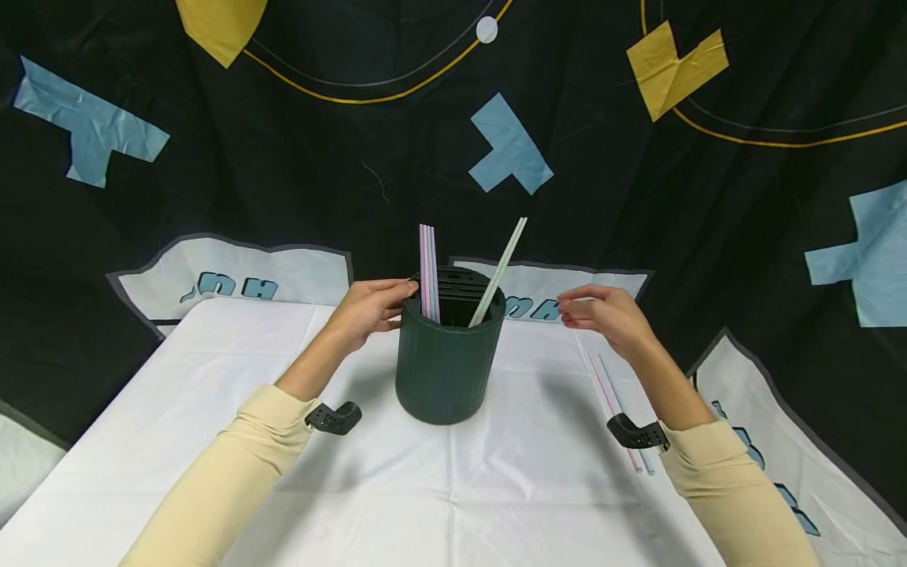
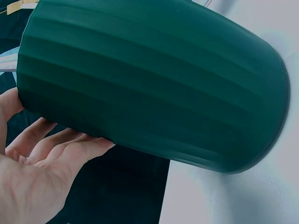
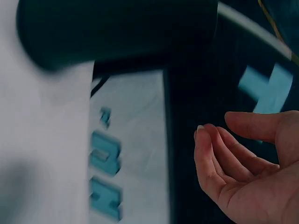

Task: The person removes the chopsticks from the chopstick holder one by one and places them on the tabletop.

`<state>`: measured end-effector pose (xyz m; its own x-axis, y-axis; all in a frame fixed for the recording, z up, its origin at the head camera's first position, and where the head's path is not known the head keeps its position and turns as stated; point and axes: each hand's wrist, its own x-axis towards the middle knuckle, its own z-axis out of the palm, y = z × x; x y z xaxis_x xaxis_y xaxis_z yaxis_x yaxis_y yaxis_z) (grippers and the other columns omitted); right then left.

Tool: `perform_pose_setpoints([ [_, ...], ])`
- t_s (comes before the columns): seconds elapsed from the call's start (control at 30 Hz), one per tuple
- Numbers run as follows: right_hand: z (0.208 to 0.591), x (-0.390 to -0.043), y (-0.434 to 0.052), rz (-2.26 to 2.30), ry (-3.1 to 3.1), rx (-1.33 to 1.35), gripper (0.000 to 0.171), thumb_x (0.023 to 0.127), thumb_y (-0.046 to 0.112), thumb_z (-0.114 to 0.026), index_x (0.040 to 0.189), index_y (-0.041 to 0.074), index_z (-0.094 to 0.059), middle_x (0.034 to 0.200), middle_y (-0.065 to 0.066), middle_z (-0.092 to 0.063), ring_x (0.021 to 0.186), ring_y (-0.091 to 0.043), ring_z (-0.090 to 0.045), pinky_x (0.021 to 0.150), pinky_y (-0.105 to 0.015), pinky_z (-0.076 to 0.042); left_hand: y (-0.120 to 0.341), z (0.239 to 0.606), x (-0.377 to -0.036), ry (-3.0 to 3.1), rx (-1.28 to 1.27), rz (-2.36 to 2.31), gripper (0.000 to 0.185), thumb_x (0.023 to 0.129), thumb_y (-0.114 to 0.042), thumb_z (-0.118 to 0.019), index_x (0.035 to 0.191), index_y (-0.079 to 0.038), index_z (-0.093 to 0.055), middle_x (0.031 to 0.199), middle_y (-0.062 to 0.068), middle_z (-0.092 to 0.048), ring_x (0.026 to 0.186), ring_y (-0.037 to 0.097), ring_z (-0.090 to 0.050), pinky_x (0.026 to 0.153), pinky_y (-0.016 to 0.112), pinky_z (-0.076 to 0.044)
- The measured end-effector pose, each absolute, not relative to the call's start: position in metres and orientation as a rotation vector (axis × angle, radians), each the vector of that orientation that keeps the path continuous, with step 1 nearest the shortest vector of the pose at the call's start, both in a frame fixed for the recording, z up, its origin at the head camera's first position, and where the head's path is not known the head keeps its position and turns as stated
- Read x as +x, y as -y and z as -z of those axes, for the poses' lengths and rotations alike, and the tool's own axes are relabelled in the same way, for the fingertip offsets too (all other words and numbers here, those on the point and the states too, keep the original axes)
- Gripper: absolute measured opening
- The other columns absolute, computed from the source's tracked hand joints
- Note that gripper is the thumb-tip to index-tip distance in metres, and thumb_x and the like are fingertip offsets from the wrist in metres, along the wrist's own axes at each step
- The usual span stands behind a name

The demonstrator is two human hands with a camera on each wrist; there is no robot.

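A dark green ribbed container with a slotted black piece across its back top stands on the white table. My left hand holds its left side, thumb by the rim and the other fingers along the wall, as the left wrist view also shows. Several pink and lavender straws stand upright inside at the left. Pale green straws lean to the right in it. My right hand, loosely curled, is in the air right of the container and holds nothing.
On the white table, a pink straw and a light blue straw lie under the right forearm. Behind the table hangs a black cloth with blue and yellow shapes.
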<state>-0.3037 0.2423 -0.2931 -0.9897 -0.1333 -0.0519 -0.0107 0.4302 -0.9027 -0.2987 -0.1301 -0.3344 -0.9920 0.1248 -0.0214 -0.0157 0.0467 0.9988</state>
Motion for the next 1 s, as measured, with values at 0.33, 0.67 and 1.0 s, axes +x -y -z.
perform_pose_setpoints([
  [0.33,0.266,-0.298,-0.179,1.75,-2.462,-0.296,0.038,0.1,0.016,-0.064,0.129,-0.006,-0.058,0.124,-0.016,-0.063,0.094,-0.011,-0.073,0.091,-0.025,-0.058,0.129,0.335,-0.3,-2.193,0.112,-2.096,0.048,0.1,-0.03,-0.066,0.139,-0.003,-0.06,0.139,0.016,-0.063,0.126,0.033,-0.063,0.102,0.048,-0.053],
  [0.67,0.273,-0.297,-0.153,1.819,-2.394,-0.361,0.027,0.098,0.004,-0.063,0.121,-0.007,-0.056,0.114,-0.013,-0.069,0.096,-0.016,-0.073,0.095,-0.029,-0.058,0.129,0.335,-0.3,-2.195,0.112,-2.091,0.047,0.1,-0.03,-0.066,0.138,-0.004,-0.061,0.138,0.016,-0.064,0.126,0.032,-0.063,0.102,0.047,-0.054],
  [1.0,0.282,-0.297,-0.144,1.831,-2.491,-0.318,0.021,0.096,0.006,-0.066,0.114,-0.001,-0.059,0.111,-0.01,-0.071,0.095,-0.015,-0.071,0.097,-0.031,-0.058,0.13,0.334,-0.299,-2.208,0.102,-2.083,0.05,0.1,-0.031,-0.066,0.141,-0.004,-0.059,0.139,0.016,-0.063,0.126,0.033,-0.063,0.101,0.047,-0.054],
])
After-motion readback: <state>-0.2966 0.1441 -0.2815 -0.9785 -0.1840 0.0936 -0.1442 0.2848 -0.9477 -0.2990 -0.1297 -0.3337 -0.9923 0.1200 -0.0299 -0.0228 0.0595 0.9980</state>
